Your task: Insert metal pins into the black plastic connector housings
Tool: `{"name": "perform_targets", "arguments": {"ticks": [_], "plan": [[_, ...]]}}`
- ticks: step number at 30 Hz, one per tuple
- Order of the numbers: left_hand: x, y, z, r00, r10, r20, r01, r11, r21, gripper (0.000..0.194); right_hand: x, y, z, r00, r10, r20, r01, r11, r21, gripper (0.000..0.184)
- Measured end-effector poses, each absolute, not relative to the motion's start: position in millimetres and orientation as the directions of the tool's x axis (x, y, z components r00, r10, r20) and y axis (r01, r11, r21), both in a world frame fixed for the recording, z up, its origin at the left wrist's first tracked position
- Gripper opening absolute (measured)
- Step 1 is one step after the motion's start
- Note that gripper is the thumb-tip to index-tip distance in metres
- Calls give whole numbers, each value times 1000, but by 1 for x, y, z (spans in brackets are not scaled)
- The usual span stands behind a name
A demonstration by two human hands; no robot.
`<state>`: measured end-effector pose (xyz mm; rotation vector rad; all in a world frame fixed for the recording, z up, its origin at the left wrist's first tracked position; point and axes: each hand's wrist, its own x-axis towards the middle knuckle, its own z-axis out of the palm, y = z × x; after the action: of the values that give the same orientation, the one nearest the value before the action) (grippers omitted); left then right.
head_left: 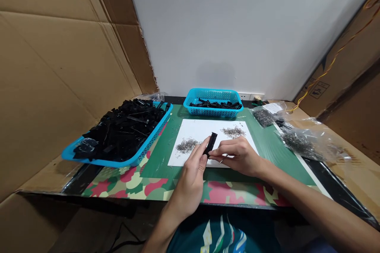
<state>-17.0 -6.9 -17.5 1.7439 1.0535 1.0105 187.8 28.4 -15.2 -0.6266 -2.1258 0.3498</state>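
Grip of the left hand (192,168) holds a long black piece (211,142) pointing away, its near end by the right hand (239,154), which pinches a thin shiny stick (221,161).

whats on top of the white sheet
Two loose piles of small metal-looking pieces lie on the white sheet. The left hand and right hand cover part of its near side; anything there, or beneath the piles, is hidden.

Left hand (192,170) curled, right hand (242,155) pinched just beside it.
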Motion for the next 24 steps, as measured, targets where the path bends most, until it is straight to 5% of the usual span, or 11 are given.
{"name": "perform_targets", "arguments": {"ticks": [8, 15, 24], "plan": [[-17, -7, -11, 367, 923, 113, 51, -142, 989, 56, 201, 33, -9, -529, 476, 702, 381, 873, -305, 20], [-16, -5, -13, 157, 959, 236, 323, -275, 905, 40, 211, 39, -13, -520, 515, 681, 446, 844, -297, 23], [-20, 5, -14, 233, 932, 279, 532, -362, 766, 9, 211, 43, -22, -579, 592, 561, 440, 806, -397, 19]]}}
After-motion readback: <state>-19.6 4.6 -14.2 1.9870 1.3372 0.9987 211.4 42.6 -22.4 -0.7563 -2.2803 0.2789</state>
